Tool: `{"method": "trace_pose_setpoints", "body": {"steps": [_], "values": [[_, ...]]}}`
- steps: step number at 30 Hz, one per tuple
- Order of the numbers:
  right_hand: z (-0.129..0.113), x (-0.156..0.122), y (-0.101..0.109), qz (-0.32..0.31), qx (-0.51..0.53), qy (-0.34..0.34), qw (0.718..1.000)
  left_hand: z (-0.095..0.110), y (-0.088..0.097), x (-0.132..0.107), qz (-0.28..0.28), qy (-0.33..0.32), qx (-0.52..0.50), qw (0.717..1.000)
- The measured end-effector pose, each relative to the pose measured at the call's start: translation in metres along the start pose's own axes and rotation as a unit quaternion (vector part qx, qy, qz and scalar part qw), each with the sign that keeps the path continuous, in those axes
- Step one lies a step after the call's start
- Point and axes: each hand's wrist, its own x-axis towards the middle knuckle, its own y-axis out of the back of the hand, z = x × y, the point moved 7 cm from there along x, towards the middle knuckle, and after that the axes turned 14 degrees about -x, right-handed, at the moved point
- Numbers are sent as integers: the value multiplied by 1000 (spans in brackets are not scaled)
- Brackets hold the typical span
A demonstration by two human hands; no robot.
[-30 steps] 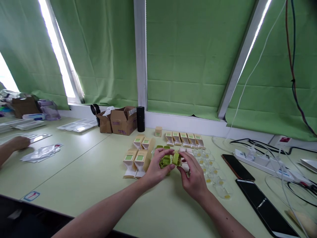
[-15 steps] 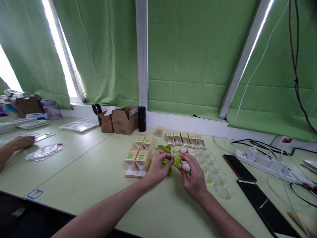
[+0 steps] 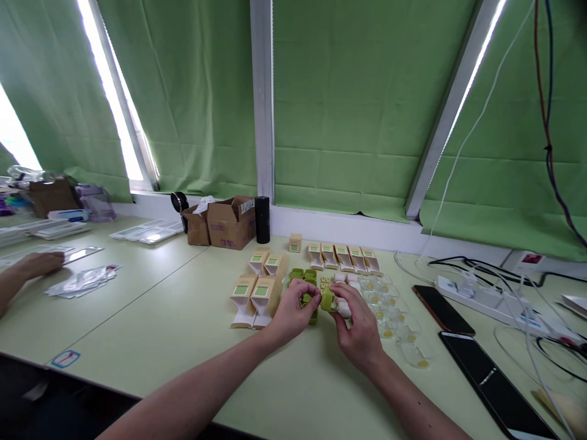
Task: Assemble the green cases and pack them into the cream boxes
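My right hand (image 3: pixel 360 324) grips a small green plastic case (image 3: pixel 327 300) between thumb and fingers, above the table. Close to the case's left side, my left hand (image 3: pixel 296 308) is closed in a pinch; whatever it holds is too small or hidden to make out. Several green cases (image 3: pixel 310 275) stand in rows behind and below my left hand, partly covered by it. Small yellowish pieces (image 3: pixel 324 282) lie just beyond the fingers. White rounded pieces (image 3: pixel 343 309) sit behind my right hand, and clear plastic covers with yellow spots (image 3: pixel 406 330) spread to its right.
Open cardboard boxes with green labels (image 3: pixel 261 293) stand left of my hands, more small boxes (image 3: pixel 342 258) behind. Phones (image 3: pixel 490 379) and a power strip (image 3: pixel 499 308) with cables lie right. At far left, another person's hand (image 3: pixel 43 263) rests near plastic bags (image 3: pixel 85 282).
The green case has turned slightly in my right hand's fingers. Both hands stay in nearly the same place.
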Motion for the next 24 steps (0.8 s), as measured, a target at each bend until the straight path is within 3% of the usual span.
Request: {"method": "trace_pose_setpoints", "body": {"steps": [24], "values": [[2, 1, 1, 3, 2, -9, 1000, -1, 2, 0, 14, 7, -7, 1000]]}}
